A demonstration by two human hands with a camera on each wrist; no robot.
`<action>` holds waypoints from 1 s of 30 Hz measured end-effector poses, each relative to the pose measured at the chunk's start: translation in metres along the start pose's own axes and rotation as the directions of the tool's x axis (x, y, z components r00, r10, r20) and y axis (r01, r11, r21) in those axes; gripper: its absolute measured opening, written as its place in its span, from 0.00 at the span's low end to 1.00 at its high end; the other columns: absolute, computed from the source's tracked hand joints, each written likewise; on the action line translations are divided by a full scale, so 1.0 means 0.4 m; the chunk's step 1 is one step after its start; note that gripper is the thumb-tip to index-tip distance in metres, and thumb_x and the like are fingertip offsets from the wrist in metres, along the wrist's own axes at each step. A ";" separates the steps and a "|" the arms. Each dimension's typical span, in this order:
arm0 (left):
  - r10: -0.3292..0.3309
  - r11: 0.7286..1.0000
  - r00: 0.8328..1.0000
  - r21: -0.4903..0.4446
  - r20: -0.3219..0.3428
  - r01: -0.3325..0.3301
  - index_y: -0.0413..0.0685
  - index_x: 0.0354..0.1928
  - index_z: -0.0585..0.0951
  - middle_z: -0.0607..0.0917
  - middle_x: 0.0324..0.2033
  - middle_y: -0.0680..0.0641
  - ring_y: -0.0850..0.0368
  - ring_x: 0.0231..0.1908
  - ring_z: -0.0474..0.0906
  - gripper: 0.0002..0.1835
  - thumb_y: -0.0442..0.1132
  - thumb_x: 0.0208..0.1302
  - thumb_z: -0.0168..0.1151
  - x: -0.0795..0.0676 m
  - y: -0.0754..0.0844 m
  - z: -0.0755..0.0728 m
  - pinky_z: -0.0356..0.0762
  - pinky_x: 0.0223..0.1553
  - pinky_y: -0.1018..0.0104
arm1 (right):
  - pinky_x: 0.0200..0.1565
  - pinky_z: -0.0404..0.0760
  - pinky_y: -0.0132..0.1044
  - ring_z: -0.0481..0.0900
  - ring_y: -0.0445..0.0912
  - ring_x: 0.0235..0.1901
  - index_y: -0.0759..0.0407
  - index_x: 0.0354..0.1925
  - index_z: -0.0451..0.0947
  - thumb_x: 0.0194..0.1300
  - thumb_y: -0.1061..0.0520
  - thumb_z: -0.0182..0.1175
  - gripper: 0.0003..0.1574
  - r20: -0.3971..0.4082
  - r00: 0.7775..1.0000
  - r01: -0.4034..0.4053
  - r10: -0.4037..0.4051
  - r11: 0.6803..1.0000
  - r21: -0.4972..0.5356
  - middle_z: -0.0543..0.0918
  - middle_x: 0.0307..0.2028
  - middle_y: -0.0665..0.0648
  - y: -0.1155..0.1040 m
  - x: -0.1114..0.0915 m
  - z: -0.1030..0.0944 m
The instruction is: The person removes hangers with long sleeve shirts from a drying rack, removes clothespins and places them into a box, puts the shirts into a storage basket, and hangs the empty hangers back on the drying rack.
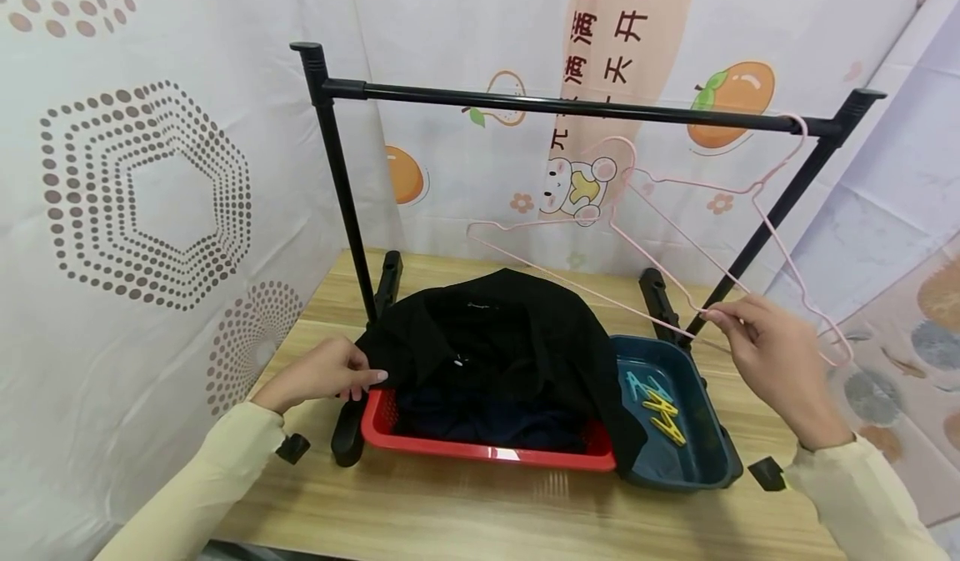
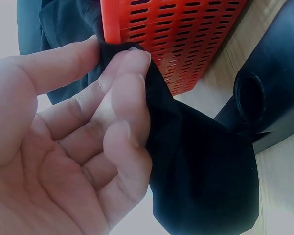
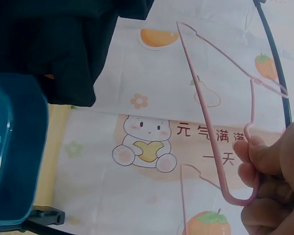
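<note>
A black collared garment [image 1: 487, 328] lies draped over the red basket [image 1: 487, 453], its right part hanging over the rim onto the blue tray. My left hand [image 1: 337, 369] pinches the garment's left part between thumb and fingers; in the left wrist view black cloth [image 2: 200, 171] hangs below those fingertips, outside the basket wall. Over the tray's right side, my right hand [image 1: 780, 361] grips a thin pink clothes hanger [image 3: 214, 142] near one end. Its hook points up, below the rod in the head view. A second pink hanger [image 1: 786, 254] hangs at the rod's right end.
A black clothes rack spans the table [image 1: 450, 519], with its rod [image 1: 525, 104] above the basket. Yellow and blue clothespins [image 1: 663, 418] lie in the dark blue tray [image 1: 708, 453]. Dark blue cloth [image 1: 487, 419] sits in the basket. Printed curtains [image 1: 465, 11] stand behind.
</note>
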State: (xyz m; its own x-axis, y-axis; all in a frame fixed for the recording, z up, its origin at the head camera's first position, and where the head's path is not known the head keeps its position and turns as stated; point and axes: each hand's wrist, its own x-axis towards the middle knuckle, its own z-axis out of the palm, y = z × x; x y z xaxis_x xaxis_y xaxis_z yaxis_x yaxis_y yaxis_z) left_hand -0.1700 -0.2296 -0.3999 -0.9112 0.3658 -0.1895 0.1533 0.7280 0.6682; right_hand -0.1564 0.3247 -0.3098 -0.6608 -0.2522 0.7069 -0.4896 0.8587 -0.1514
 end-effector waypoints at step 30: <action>-0.016 0.998 1.000 -0.067 0.011 0.016 0.44 0.21 0.83 0.82 0.17 0.46 0.56 0.15 0.75 0.20 0.52 0.63 0.62 -0.008 0.003 0.003 0.74 0.19 0.58 | 0.21 0.55 0.28 0.58 0.37 0.18 0.65 0.32 0.85 0.59 0.62 0.66 0.05 -0.124 0.992 -0.017 0.010 0.998 -0.053 0.76 0.20 0.53 -0.046 0.101 -0.061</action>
State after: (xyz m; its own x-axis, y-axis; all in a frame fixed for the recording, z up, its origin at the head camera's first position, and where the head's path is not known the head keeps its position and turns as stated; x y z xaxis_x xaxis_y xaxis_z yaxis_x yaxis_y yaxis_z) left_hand -0.1664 -0.2291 -0.3993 -0.9094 0.3604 -0.2076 0.1122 0.6932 0.7119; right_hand -0.1601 0.3095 -0.2618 -0.5900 -0.1864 0.7856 -0.4475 0.8854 -0.1260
